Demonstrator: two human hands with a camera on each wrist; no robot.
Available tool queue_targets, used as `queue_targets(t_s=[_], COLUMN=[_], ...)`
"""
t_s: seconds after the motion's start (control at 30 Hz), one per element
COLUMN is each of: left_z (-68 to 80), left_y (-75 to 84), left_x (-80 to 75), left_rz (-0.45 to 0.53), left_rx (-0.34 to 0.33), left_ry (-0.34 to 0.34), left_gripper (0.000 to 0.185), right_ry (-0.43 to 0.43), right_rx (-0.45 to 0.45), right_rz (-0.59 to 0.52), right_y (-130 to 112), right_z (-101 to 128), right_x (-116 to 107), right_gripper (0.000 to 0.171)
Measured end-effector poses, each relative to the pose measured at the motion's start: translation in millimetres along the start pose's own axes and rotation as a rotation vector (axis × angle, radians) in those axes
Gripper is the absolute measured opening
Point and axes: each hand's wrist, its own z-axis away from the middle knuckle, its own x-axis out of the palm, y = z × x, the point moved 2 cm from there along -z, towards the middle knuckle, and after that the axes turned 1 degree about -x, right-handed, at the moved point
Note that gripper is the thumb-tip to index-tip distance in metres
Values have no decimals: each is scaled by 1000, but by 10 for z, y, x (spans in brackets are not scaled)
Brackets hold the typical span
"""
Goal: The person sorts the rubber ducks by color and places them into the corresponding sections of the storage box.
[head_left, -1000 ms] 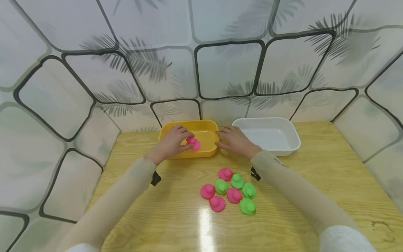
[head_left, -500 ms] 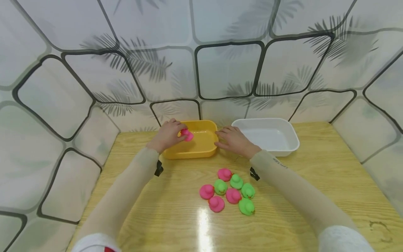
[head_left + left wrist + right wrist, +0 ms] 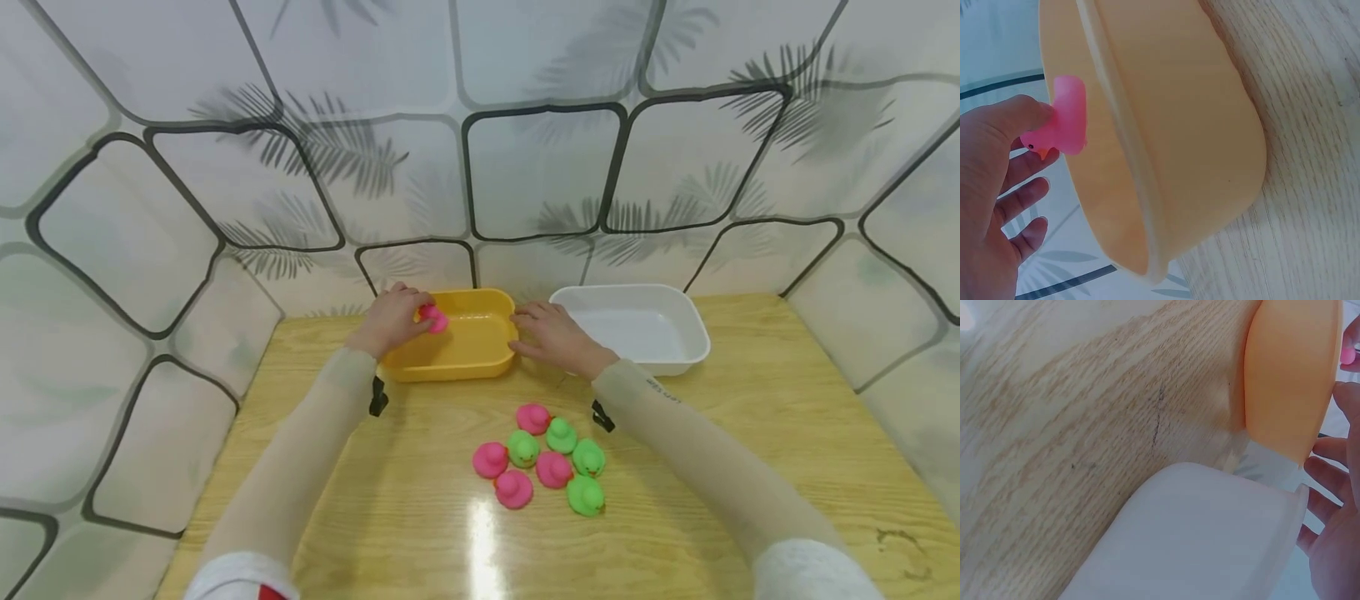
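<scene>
In the head view my left hand (image 3: 392, 321) holds a pink rubber duck (image 3: 433, 319) over the left end of the yellow tray (image 3: 450, 371). The left wrist view shows the duck (image 3: 1071, 115) tipped sideways between thumb and fingers, close above the tray's rim, the other fingers spread. My right hand (image 3: 557, 337) lies between the trays, its thumb and fingertips at the yellow tray's right rim. From the right wrist, its fingers (image 3: 1329, 478) look loosely bent, reaching past the corner of the white tray (image 3: 1197, 531).
Several pink ducks (image 3: 513, 489) and green ducks (image 3: 586, 495) sit grouped on the wooden table (image 3: 390, 508), in front of the trays. The white tray stands to the right, partly behind my right hand. A patterned wall (image 3: 543, 175) rises directly behind both trays.
My left hand has carried the pink duck leftward and slightly back, from the middle of the yellow tray to its left end. The right hand has stayed at the tray's right rim.
</scene>
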Motion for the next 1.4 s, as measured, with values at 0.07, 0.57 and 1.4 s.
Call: queue_targets(t_s=[0.07, 0.57, 1.4], left_z=[2, 155, 774], left_y=[-7, 102, 1161], left_x=[4, 101, 330], left_rz=[-1, 53, 157], left_rx=[-3, 67, 466], left_ry=[-7, -14, 95], left_gripper=[30, 32, 30], right_ry=[1, -25, -8], right_rx=[-4, 20, -18], right_rz=[-4, -16, -13], right_y=[-1, -48, 42], right_z=[-2, 8, -29], right_x=[4, -9, -14], right_gripper=[52, 54, 53])
